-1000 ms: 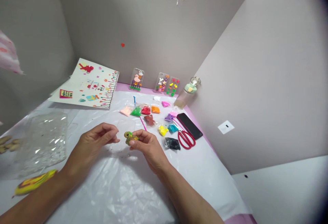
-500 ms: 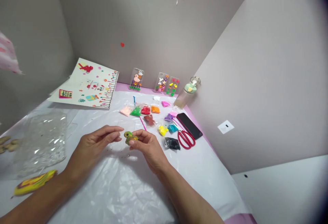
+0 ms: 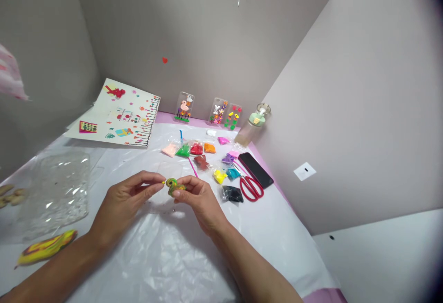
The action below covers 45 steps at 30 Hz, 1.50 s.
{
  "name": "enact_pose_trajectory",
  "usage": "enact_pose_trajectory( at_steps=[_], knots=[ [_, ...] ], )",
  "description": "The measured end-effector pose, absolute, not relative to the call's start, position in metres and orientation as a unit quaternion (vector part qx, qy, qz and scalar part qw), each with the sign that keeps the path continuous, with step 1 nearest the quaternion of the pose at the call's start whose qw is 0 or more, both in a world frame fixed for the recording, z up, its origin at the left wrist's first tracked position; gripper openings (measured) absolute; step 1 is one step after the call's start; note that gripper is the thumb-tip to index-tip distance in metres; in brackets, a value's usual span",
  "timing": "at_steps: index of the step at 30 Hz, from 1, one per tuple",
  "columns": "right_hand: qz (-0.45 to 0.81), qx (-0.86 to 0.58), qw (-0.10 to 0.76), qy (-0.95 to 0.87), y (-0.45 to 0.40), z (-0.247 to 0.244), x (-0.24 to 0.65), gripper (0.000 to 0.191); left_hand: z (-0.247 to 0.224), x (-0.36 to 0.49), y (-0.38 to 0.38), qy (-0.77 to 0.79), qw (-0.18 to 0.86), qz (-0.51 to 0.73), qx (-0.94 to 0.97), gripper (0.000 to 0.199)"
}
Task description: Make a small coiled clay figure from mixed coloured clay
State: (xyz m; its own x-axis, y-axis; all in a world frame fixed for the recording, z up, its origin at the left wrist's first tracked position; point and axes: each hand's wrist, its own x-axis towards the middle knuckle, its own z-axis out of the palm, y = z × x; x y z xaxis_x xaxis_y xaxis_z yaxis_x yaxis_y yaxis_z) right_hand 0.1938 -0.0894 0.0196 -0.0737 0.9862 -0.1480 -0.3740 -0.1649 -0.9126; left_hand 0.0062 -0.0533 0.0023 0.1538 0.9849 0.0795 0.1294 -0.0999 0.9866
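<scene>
Between the thumb and fingers of my right hand (image 3: 195, 195) is a small green and yellow clay duck (image 3: 176, 186), its round head turned to the left. My left hand (image 3: 133, 194) pinches a tiny yellow bit of clay (image 3: 163, 182) at the fingertips, right beside the duck's head. Whether the bit touches the head I cannot tell. Under both hands lies a clear phone case (image 3: 161, 207) on the white plastic sheet.
Several coloured clay packets (image 3: 201, 162) lie behind my hands, with red-handled scissors (image 3: 252, 188), a phone (image 3: 256, 170) and a bottle (image 3: 249, 130) to the right. Decorated cases (image 3: 185, 107) lean on the wall. A clear tray (image 3: 62, 187) and a yellow clay piece (image 3: 47, 247) lie left.
My left fingertips have closed together, and the yellow bit now shows between them near the duck's head. My right hand and the duck have shifted very slightly left.
</scene>
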Motion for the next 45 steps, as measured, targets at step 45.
enact_pose_trajectory(
  at_steps=[45],
  knots=[
    [0.634,-0.421,0.536,-0.366,-0.0913,0.0199,0.1926,0.033,0.0016,0.0055,-0.0565,0.472,0.434,0.448,0.623,0.029]
  ],
)
